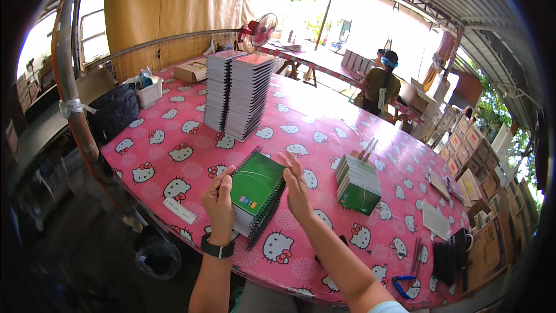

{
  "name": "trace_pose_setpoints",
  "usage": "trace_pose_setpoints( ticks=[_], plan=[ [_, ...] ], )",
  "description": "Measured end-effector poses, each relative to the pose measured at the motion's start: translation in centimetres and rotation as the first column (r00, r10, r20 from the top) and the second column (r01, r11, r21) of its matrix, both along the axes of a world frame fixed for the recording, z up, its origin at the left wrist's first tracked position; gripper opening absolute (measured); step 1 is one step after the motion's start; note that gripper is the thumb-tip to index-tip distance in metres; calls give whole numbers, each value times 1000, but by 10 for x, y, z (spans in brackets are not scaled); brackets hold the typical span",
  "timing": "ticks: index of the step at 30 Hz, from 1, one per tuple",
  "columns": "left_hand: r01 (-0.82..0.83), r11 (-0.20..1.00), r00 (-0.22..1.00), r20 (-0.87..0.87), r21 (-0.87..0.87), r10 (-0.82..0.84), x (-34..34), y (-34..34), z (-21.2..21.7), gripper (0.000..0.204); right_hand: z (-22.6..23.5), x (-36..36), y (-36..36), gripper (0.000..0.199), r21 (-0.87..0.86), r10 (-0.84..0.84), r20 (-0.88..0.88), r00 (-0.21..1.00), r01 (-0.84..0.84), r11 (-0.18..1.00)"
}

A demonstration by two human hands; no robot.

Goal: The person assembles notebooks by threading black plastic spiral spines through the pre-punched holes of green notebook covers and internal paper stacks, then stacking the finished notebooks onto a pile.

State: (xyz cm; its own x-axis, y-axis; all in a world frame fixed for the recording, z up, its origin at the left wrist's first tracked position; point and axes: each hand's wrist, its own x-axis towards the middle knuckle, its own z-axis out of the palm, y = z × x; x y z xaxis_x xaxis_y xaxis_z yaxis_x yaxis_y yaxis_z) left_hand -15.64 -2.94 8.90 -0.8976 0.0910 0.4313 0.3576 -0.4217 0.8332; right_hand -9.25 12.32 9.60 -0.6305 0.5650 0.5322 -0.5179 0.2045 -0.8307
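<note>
A short stack of green-covered spiral notebooks [258,181] lies in front of me, black coils showing at its right and far edges. My left hand [219,204], a dark watch on its wrist, presses curled fingers and thumb against the stack's left side. With fingers stretched out, my right hand [297,191] is held upright at the right coil edge; whether it touches is hard to tell. To its right sits a row of green-covered book blocks [358,185]. Two tall piles of spiral notebooks, one left [219,93] and one right [249,95], stand beyond the stack.
The pink patterned table [310,229] carries blue-handled pliers [401,286] and black coils [447,259] near right. A white bin [150,94] and black bag [114,111] are at left. A red fan [263,30] and a seated person [380,88] are farther back. Cartons [486,249] stand at right.
</note>
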Motion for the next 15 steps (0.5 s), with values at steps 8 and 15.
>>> trace_pose_setpoints(
  ticks=[8,15],
  plan=[
    [-220,974,954,-197,62,228,39,-51,6,31,-33,200,18,40,932,-611,346,712,-189,308],
    [-314,947,884,-386,-69,265,106,-57,-11,12,-64,272,96,26,933,-828,349,439,-82,350]
  ],
)
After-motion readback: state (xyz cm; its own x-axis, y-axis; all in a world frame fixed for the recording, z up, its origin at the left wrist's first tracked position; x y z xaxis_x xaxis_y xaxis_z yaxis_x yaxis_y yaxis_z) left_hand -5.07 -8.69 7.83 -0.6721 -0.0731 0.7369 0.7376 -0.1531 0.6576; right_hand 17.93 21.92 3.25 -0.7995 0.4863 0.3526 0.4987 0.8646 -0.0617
